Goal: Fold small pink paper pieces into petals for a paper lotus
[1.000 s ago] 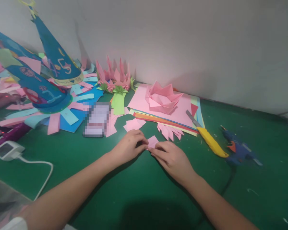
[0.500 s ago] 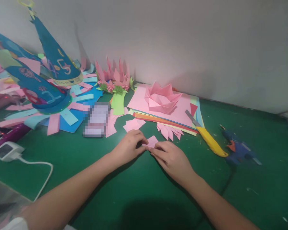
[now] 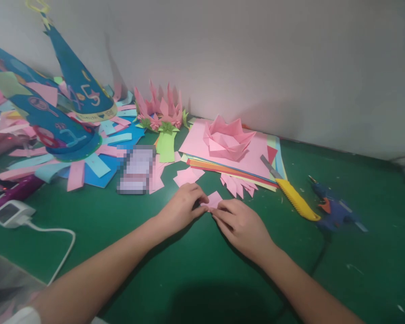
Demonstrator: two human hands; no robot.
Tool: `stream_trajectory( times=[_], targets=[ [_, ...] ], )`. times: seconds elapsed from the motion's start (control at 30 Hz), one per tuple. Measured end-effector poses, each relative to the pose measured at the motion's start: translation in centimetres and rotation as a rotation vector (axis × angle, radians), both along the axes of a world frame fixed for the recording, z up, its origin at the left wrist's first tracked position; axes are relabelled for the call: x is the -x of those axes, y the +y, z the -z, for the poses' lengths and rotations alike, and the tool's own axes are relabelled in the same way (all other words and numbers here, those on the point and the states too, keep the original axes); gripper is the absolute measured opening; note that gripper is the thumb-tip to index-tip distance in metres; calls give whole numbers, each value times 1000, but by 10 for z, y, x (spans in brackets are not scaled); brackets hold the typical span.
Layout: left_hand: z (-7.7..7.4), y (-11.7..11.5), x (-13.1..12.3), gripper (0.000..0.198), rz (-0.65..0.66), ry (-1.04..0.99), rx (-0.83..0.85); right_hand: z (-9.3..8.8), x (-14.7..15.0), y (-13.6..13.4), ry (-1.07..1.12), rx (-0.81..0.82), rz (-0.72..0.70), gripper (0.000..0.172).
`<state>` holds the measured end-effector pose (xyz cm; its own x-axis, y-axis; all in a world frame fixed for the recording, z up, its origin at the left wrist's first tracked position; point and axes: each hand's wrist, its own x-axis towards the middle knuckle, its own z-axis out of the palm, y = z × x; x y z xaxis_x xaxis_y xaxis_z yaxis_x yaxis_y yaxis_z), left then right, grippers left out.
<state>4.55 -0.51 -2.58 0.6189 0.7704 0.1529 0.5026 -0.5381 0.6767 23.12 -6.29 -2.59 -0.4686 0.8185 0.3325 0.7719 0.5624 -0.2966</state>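
Observation:
A small pink paper piece is held between both hands, just above or on the green tabletop. My left hand pinches its left edge between thumb and fingers. My right hand is closed on its lower right side, fingertips close to the left thumb. Part of the paper is hidden behind the fingers. Behind it lie loose pink paper squares and a fan of pointed folded pink pieces. Farther back, a pink folded paper flower sits on a stack of coloured paper.
A yellow box cutter, blade out, leans on the stack beside a blue glue gun. To the left are a blurred phone, a pink paper crown, blue cone hats and a white cable.
Almost nothing differs. Both hands keep their grip on the pink paper in the same spot.

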Motion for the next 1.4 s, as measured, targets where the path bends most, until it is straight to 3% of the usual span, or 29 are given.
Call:
stream_trajectory(
  times=[0.37, 0.6, 0.83, 1.03, 1.23, 1.4],
  targets=[
    [-3, -1, -1, 4, -11, 27, 24, -6, -3, 1, 41, -27, -108, 23],
    [-1, 0, 0, 5, 11, 43, -9, -6, -5, 2, 126, -15, -54, 19],
    [-3, 1, 2, 17, 197, 110, -226, 4, -4, 11, 28, 28, 3, 38],
    [-7, 4, 6, 27, 268, 219, -370, 2, -5, 6, 86, 60, 43, 28],
    [-6, 9, 14, 29, 305, 211, -393, 0, -4, 4, 262, 232, 187, 21],
    [-13, 7, 16, 30, 454, 163, -354, 1, -3, 4, 275, 245, 183, 28]
  ],
)
